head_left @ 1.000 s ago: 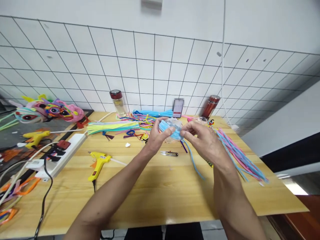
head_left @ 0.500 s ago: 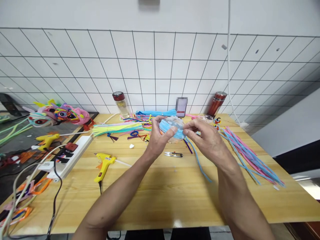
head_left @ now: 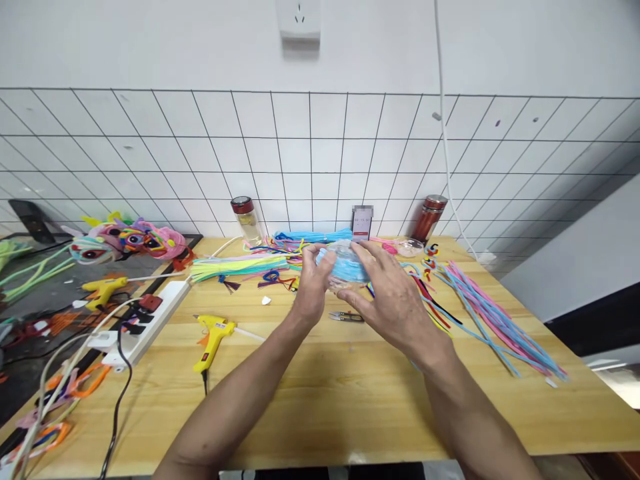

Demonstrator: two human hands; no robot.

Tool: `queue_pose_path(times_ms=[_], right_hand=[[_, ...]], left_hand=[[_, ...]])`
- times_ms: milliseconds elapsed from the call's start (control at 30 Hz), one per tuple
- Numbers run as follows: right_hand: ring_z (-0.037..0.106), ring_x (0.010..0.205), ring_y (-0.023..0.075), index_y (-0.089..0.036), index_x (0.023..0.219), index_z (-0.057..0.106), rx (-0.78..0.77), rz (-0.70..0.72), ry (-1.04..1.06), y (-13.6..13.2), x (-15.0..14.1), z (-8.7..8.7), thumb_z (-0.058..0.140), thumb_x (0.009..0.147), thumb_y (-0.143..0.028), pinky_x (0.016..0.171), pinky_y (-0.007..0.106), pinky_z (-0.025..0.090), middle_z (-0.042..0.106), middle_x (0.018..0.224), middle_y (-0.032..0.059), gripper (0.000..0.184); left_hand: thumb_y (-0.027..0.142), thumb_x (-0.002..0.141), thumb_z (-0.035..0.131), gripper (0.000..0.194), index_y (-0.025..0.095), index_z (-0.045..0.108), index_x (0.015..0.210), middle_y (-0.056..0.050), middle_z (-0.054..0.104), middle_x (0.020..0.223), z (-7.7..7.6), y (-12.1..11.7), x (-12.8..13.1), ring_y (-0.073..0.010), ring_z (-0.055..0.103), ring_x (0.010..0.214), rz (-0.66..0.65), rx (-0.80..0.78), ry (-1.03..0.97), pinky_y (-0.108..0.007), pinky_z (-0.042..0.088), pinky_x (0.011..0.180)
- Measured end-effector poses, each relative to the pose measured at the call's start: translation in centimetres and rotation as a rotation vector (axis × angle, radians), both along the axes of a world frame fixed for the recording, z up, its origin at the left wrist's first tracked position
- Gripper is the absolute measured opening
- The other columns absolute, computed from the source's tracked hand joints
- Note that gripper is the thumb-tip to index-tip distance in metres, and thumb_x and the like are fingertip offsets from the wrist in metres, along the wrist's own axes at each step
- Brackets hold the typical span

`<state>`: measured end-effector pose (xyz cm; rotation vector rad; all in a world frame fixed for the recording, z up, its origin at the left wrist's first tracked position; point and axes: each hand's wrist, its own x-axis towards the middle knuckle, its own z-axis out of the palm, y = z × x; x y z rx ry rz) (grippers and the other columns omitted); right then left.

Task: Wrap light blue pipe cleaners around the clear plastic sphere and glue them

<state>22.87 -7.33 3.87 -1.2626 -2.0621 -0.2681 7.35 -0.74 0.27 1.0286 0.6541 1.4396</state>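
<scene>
Between my hands, above the middle of the table, is a rounded clear plastic piece [head_left: 345, 263] with light blue fuzzy pipe cleaner strands across its side. My left hand [head_left: 313, 280] grips its left side, thumb on the near face. Curved around its right side, my right hand [head_left: 393, 293] has fingertips at the top and the thumb at the lower edge. Part of the piece is hidden behind the fingers. Just below it lie small thread snips [head_left: 346, 317]. A loose blue pipe cleaner [head_left: 463, 327] runs out past my right hand.
A yellow glue gun [head_left: 214, 341] and white power strip [head_left: 153, 320] with cords are at left. Pipe cleaner bundles lie behind [head_left: 240, 268] and at right [head_left: 500, 320]. A phone [head_left: 361, 225], glass bottle [head_left: 247, 220] and red flask [head_left: 430, 219] stand at the back.
My right hand has gone from pinching at the piece's right edge to spreading around its side. Red, black and yellow strands now show beside it. The view has tilted up slightly.
</scene>
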Motion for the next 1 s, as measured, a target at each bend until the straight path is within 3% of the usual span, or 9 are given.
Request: queue_pose_path(times_ms=[67, 167, 333, 600, 733, 900, 1000], right_hand=[[0.061, 0.149, 0.0414, -0.024, 0.169, 0.04, 0.005, 0.002, 0.002, 0.1, -0.1, -0.1, 0.073, 0.104, -0.041, 0.12, 0.063, 0.056, 0.059, 0.163, 0.0239, 0.075], [0.063, 0.148, 0.0417, -0.021, 0.167, 0.043, 0.021, 0.007, -0.017, 0.1, 0.0, 0.0, 0.074, 0.104, -0.041, 0.118, 0.061, 0.058, 0.061, 0.161, 0.0247, 0.073], [0.065, 0.146, 0.041, -0.021, 0.168, 0.043, 0.035, 0.027, -0.034, 0.0, 0.1, 0.1, 0.072, 0.104, -0.041, 0.117, 0.061, 0.059, 0.063, 0.16, 0.0234, 0.073], [0.064, 0.147, 0.0399, -0.019, 0.165, 0.05, 0.054, 0.015, -0.03, 0.0, 0.3, 0.1, 0.07, 0.105, -0.042, 0.117, 0.058, 0.059, 0.063, 0.16, 0.0229, 0.067], [0.064, 0.147, 0.04, -0.021, 0.165, 0.049, 0.029, 0.021, -0.017, 0.2, 0.2, 0.0, 0.072, 0.104, -0.042, 0.118, 0.059, 0.058, 0.062, 0.161, 0.0223, 0.069], [0.064, 0.147, 0.0389, -0.019, 0.161, 0.052, -0.024, 0.058, 0.033, 0.3, 0.8, 0.3, 0.076, 0.101, -0.041, 0.119, 0.058, 0.057, 0.063, 0.161, 0.0218, 0.068], [0.07, 0.137, 0.0347, -0.021, 0.147, 0.063, -0.003, 0.067, 0.12, 0.1, 1.7, 1.0, 0.075, 0.103, -0.039, 0.112, 0.052, 0.06, 0.073, 0.147, 0.0171, 0.049]], left_hand=[[0.075, 0.089, 0.075, 0.056, 0.027, 0.052, 0.108, 0.0, 0.066, 0.1, 0.3, -0.1, 0.2, -0.0204, 0.071, 0.094, -0.024, -0.008, -0.08, -0.033, 0.059, 0.083], [0.064, 0.089, 0.08, 0.049, 0.026, 0.052, 0.102, 0.003, 0.062, 0.091, 0.5, 0.0, 0.2, -0.0173, 0.068, 0.086, -0.005, -0.041, -0.13, -0.03, 0.057, 0.079], [0.054, 0.086, 0.081, 0.043, 0.026, 0.053, 0.102, 0.003, 0.064, 0.091, 0.5, 0.0, 0.0, -0.0154, 0.065, 0.083, 0.005, -0.062, -0.128, -0.028, 0.055, 0.076], [0.058, 0.087, 0.08, 0.053, 0.024, 0.063, 0.124, -0.005, 0.076, 0.11, 1.1, -0.3, -0.3, -0.0234, 0.075, 0.101, -0.097, -0.043, -0.108, -0.035, 0.06, 0.086], [0.059, 0.081, 0.089, 0.067, 0.024, 0.064, 0.132, -0.006, 0.077, 0.118, 0.8, -0.3, -0.7, -0.0241, 0.076, 0.104, -0.154, -0.038, -0.041, -0.035, 0.06, 0.091], [0.051, 0.069, 0.099, 0.071, 0.021, 0.066, 0.125, -0.005, 0.077, 0.113, 0.7, 0.0, -1.0, -0.0211, 0.074, 0.102, -0.112, -0.088, -0.003, -0.032, 0.058, 0.091], [0.052, 0.068, 0.098, 0.069, 0.02, 0.067, 0.121, -0.004, 0.077, 0.107, 0.9, 0.3, -1.0, -0.0188, 0.073, 0.093, -0.109, -0.088, -0.003, -0.029, 0.057, 0.084]])
